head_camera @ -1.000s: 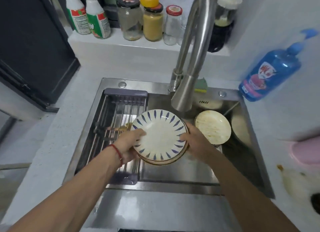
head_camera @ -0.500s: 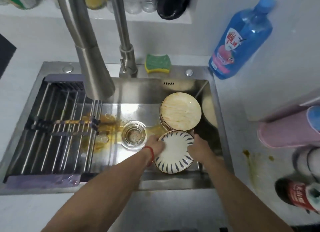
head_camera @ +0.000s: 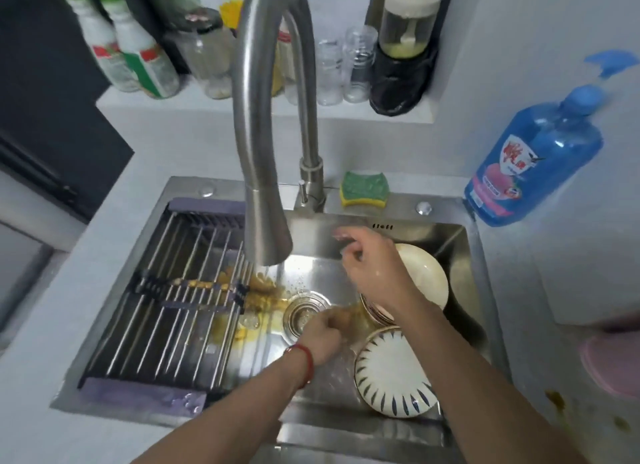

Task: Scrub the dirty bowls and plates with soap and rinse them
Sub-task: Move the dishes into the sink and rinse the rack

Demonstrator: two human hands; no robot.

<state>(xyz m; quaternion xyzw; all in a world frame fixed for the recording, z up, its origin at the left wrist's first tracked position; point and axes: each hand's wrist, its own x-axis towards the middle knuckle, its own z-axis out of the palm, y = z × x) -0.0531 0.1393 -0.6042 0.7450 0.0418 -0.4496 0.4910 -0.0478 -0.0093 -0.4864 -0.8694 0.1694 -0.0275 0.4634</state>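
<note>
White round plate with blue dashes (head_camera: pixel 393 377) is leaning at near right edge of steel sink (head_camera: pixel 485 290), stacked cream plates (head_camera: pixel 424 273) sitting just beyond. Left hand (head_camera: pixel 323 332) is hovering by drain strainer (head_camera: pixel 304 311), fingers curled, holding nothing visible. Right hand (head_camera: pixel 374 266) is hanging mid-basin, fingers loosely bent, empty. Green-yellow sponge (head_camera: pixel 363 189) is sitting on far rim.

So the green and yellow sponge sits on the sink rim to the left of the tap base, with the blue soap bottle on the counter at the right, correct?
Not quite. In the head view the sponge sits on the sink rim to the right of the tap base, not the left. The blue soap bottle does stand on the counter at the right.
</note>
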